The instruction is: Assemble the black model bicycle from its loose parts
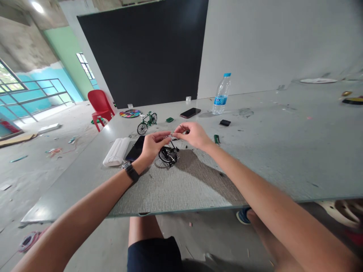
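A small black model bicycle (168, 155) stands on the grey table (255, 151) just under both of my hands. My left hand (151, 145), with a dark watch on its wrist, pinches the upper part of the model. My right hand (193, 135) pinches the same small metal part at the top from the other side. The fingertips of the two hands nearly meet. A finished green model bicycle (146, 122) stands farther back on the table.
A white pouch (116, 151) and a dark phone (135, 148) lie left of my hands. Farther back are a second phone (190, 112), a water bottle (221, 94), a colourful disc (129, 113) and small dark parts (225, 122). A red chair (99, 106) stands off the left edge.
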{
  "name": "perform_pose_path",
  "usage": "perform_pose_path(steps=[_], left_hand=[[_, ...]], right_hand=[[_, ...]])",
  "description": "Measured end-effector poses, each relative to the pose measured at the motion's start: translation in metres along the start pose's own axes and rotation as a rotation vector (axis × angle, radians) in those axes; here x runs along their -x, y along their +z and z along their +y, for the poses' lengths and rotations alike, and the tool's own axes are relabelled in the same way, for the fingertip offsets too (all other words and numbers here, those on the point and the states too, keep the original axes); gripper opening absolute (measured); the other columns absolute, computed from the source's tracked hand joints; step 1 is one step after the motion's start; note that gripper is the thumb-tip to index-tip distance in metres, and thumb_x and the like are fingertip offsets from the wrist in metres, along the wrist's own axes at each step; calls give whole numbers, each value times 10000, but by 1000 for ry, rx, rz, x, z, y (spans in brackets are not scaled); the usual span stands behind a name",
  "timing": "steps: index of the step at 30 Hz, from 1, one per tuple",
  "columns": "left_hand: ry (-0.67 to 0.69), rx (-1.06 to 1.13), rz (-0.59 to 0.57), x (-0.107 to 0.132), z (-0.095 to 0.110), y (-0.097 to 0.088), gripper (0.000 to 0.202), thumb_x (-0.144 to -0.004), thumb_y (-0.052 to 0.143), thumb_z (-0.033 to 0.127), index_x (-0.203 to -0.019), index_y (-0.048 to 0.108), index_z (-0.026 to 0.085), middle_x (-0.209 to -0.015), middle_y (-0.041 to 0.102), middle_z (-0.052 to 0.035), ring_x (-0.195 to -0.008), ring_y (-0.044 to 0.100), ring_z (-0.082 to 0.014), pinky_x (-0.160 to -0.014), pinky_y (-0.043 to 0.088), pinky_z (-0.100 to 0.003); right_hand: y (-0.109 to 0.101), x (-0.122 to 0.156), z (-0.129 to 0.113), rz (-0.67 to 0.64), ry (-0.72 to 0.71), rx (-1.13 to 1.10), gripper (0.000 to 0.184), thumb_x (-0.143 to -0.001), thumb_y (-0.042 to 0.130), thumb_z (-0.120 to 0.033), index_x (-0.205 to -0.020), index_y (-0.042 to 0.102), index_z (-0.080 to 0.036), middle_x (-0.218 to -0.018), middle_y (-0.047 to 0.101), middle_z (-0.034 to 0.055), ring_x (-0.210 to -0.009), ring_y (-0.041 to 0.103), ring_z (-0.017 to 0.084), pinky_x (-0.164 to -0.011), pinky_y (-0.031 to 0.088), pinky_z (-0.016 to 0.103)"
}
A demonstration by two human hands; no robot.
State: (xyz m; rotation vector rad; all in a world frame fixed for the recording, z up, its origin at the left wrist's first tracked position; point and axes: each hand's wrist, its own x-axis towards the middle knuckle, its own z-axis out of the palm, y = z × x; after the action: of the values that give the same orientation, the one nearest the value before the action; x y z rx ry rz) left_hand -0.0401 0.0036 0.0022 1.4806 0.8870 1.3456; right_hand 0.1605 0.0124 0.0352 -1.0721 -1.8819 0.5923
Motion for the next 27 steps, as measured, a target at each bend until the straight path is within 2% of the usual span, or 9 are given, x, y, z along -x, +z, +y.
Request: perform_pose_path(steps=[7,13,17,20,24,27], left_hand=[[-8,65,-10,-3,-4,-1,265,-784,839,266,-1032,809,178,-935,822,-73,-800,743,-170,-849,611,-363],[10,92,-6,-4,-4,0,232,-843,790,327,-1001,795,158,-904,806,-77,-737,726,-142,-800,604,-331],[36,127,7,-4,-2,1,271,-841,793,388,-984,768,159,-927,789,-79,-692,717,-137,-701,592,-306],[29,177,10,-5,-3,1,281,-802,829,397,-936,763,160,-860,773,-58,-658,704,-129,-652,574,-283],[7,206,29,-7,-3,0,288,-763,862,400,-882,778,151,-816,762,-44,-664,699,-117,-667,562,-261],[-13,223,32,-7,-3,0,292,-755,868,400,-869,786,145,-804,762,-42,-671,693,-106,-692,556,-253]], right_hand=[[1,0,-2,-33,-24,18,331,-824,758,-529,-786,680,-209,-862,737,57,-875,664,220,-811,472,382],[1,-1,-1,-51,-1,7,382,-812,752,-578,-795,665,-206,-768,684,35,-730,591,184,-693,446,361],[1,-2,-2,-27,6,15,371,-815,755,-565,-794,670,-205,-759,678,35,-720,574,184,-683,431,367],[1,-2,-3,-23,17,7,355,-823,753,-551,-794,670,-206,-783,706,47,-757,610,200,-727,450,381],[3,-1,-3,-71,36,-45,353,-850,730,-545,-793,676,-200,-826,754,65,-806,667,209,-803,482,386],[3,0,0,-100,61,-74,379,-866,706,-562,-770,684,-196,-817,752,71,-789,654,206,-779,473,376]])
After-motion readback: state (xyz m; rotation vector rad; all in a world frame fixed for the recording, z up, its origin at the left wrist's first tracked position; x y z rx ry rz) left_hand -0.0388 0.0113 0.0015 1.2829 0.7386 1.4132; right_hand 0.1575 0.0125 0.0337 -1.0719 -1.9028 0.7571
